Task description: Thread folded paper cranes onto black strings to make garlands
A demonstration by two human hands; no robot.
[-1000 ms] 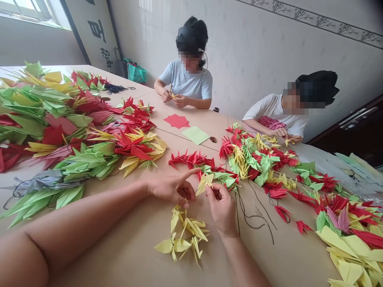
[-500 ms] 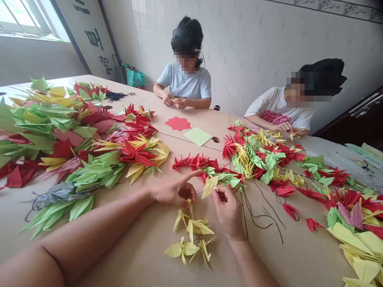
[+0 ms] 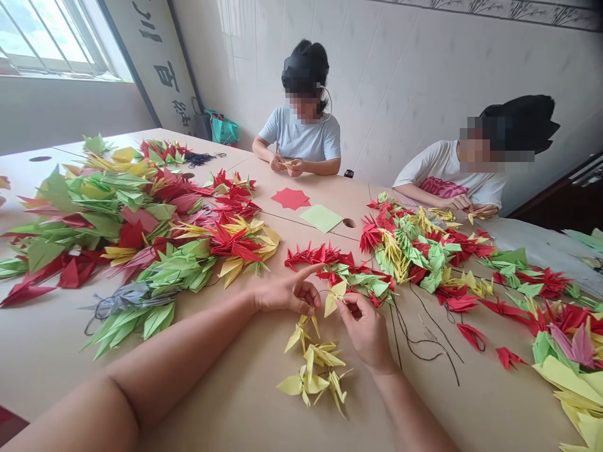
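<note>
My right hand (image 3: 365, 329) pinches a folded yellow paper crane (image 3: 335, 297) between thumb and fingers. Left of it, my left hand (image 3: 286, 292) has its index finger stretched out while the thumb and other fingers close on a thin dark thread (image 3: 323, 291), which runs toward the crane. Just what sits between those left fingertips is partly hidden. Below both hands, a cluster of yellow paper cranes (image 3: 324, 356) hangs down and rests on the tabletop, seemingly strung together.
A big heap of green, red and yellow folded cranes (image 3: 106, 210) covers the table's left side. Strung cranes (image 3: 409, 238) lie to the right, near loose dark cords (image 3: 414, 342). Red paper (image 3: 291, 198) and a green sheet (image 3: 321, 218) lie ahead. Two people (image 3: 301, 135) sit opposite, folding paper.
The whole view has shifted slightly, so things appear farther right. The yellow crane in my right hand has turned a little and is closer to my left fingers.
</note>
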